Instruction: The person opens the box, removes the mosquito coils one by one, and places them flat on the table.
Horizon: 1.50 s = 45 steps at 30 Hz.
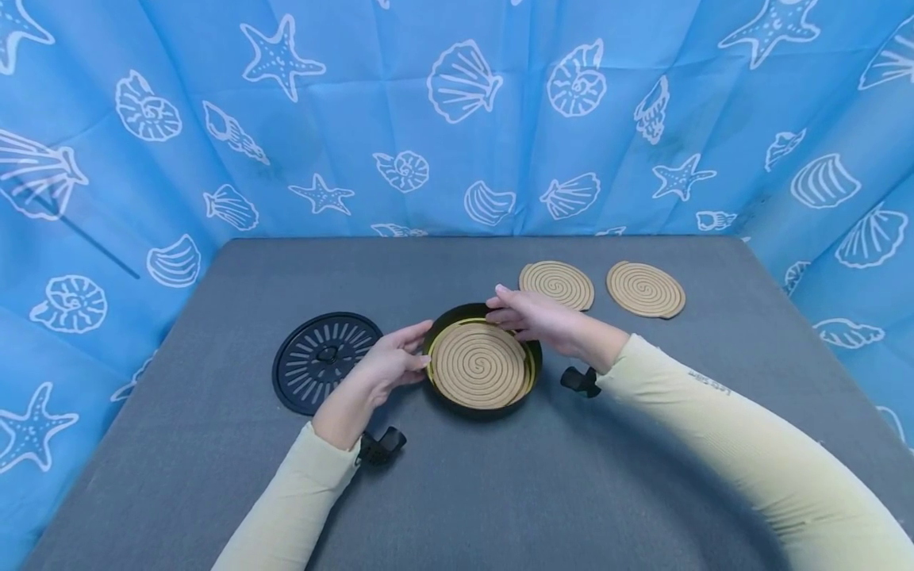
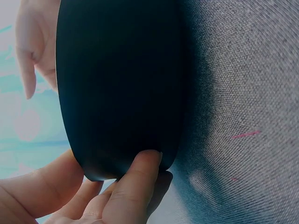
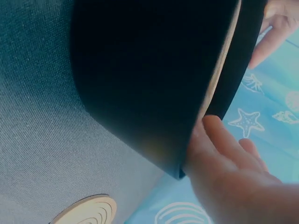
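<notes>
A round black mosquito coil holder (image 1: 477, 411) stands on the table with a yellow ring inside it. A beige spiral mosquito coil (image 1: 479, 365) lies in it, covering most of the inside. My left hand (image 1: 389, 361) holds the holder at its left side; in the left wrist view its fingers (image 2: 133, 186) lie against the dark outer wall. My right hand (image 1: 539, 317) is over the far right rim, its fingers loosely extended. From the right wrist view, those fingertips (image 3: 212, 123) reach over the rim, right at the coil's edge.
Left of the holder lies its black slotted lid (image 1: 293, 373), partly behind my left hand. Two more spiral coils, one nearer (image 1: 557, 284) and one farther right (image 1: 646, 289), lie toward the back of the grey table (image 1: 457, 500). A blue shell-patterned curtain (image 1: 457, 143) hangs behind.
</notes>
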### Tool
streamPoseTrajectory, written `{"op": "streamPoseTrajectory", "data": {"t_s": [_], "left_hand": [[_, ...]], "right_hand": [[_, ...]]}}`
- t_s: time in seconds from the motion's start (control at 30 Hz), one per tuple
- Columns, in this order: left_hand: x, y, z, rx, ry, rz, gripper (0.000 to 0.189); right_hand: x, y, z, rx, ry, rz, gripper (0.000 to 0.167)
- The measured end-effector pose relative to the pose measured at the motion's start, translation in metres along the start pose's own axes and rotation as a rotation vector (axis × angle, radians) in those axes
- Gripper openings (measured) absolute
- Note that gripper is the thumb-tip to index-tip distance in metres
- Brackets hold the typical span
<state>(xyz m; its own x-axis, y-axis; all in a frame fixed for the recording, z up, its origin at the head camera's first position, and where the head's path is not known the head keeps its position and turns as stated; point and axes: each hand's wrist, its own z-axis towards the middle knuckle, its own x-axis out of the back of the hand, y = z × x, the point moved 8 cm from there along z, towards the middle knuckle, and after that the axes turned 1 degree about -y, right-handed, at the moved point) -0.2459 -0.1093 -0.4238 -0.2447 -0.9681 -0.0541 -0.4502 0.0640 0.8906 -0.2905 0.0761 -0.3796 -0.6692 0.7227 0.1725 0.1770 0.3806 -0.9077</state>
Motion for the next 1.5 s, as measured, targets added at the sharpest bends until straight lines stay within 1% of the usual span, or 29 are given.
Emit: {"op": "streamPoseTrajectory", "data": {"t_s": [0.1,0.3,0.53,0.77,0.87,1.0,1.07,1.27,1.4,1.5], "left_hand": [[0.0,0.0,0.001,-0.005,-0.002,0.001,0.06],[-0.001,0.0,0.001,-0.007,-0.004,0.005,0.06],[-0.001,0.001,0.001,-0.012,-0.002,0.001,0.06],[-0.003,0.002,0.0,-0.019,-0.016,-0.003,0.06],[-0.003,0.002,0.0,-0.021,-0.023,-0.005,0.06],[-0.002,0.002,0.0,-0.014,-0.014,-0.008,0.061],[-0.001,0.002,0.0,-0.012,-0.01,-0.008,0.061],[0.001,0.004,0.0,-0.012,-0.016,0.021,0.059],[0.002,0.009,0.002,-0.027,-0.025,0.028,0.058],[0.002,0.012,0.005,-0.041,-0.03,0.024,0.058]], "right_hand": [[0.002,0.001,-0.001,-0.014,0.008,0.031,0.057],[0.006,0.006,0.002,-0.037,0.034,0.141,0.051],[0.007,0.006,0.005,-0.021,0.048,0.194,0.047],[0.001,0.005,0.004,0.016,0.043,0.39,0.044],[-0.001,0.004,0.003,0.039,0.047,0.386,0.042],[-0.001,0.005,0.003,0.063,0.063,0.308,0.042],[-0.002,0.007,0.003,0.067,0.055,0.294,0.044],[-0.012,0.01,0.0,0.064,-0.013,0.356,0.05],[-0.013,0.013,-0.002,0.061,-0.052,0.355,0.054],[-0.013,0.015,-0.004,0.04,-0.077,0.368,0.054]]}}
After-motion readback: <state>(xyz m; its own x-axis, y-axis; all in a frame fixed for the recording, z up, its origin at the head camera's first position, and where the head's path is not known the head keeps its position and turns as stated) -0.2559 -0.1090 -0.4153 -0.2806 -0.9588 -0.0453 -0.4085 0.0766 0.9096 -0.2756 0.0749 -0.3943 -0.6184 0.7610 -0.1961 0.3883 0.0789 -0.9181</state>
